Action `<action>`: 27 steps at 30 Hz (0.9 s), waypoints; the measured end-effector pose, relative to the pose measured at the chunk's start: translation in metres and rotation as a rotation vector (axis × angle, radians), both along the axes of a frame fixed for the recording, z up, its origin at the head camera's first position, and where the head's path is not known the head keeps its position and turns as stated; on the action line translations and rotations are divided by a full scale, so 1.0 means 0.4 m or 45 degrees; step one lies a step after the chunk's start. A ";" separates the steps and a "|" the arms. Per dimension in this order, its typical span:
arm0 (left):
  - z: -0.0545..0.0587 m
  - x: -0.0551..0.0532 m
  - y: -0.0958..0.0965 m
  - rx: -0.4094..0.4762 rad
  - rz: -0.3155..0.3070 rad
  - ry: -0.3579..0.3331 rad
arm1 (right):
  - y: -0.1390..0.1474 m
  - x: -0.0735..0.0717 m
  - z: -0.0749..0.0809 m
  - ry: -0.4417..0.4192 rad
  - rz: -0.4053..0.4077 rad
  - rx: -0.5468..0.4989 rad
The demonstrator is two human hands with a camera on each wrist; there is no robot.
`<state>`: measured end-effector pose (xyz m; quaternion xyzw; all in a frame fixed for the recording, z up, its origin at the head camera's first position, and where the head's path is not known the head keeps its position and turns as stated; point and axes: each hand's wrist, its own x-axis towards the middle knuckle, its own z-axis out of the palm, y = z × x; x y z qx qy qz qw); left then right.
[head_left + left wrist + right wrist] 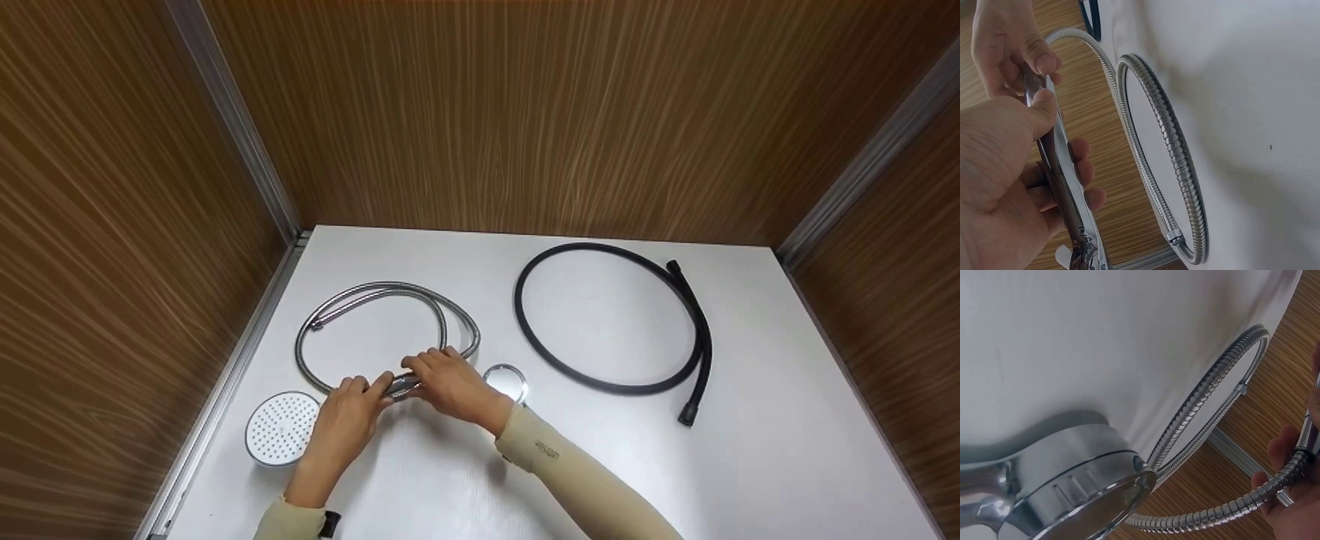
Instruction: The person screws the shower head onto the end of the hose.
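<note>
My left hand (pixel 347 420) grips the chrome handle (pixel 1067 169) of a hand shower, thumb laid along it. A round white spray face (pixel 281 429) with many nozzles shows beside that hand, seemingly the same shower's head. My right hand (pixel 454 388) pinches the end of a silver metal shower hose (pixel 1207 517) where it meets the handle; fingers hide most of the joint. The rest of the hose (pixel 298 352) lies coiled on the white table, its loose end with a nut (pixel 1174 235) inside the loop.
A second, smaller chrome shower head (pixel 1084 478) lies by my right wrist, partly under the forearm. To the right, a black hose (pixel 517 300) lies looped on the white table (pixel 787 450). Wood-grain panels (pixel 480 112) stand at the back and both sides.
</note>
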<state>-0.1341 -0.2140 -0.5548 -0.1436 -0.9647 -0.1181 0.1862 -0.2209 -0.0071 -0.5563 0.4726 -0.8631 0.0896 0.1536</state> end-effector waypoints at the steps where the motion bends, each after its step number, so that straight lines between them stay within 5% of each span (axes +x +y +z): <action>1: 0.000 0.000 0.000 0.002 0.002 -0.002 | 0.001 0.000 0.000 0.003 0.001 -0.009; 27: 0.001 0.008 -0.002 -0.021 0.011 0.049 | 0.003 0.001 -0.003 0.047 0.028 0.016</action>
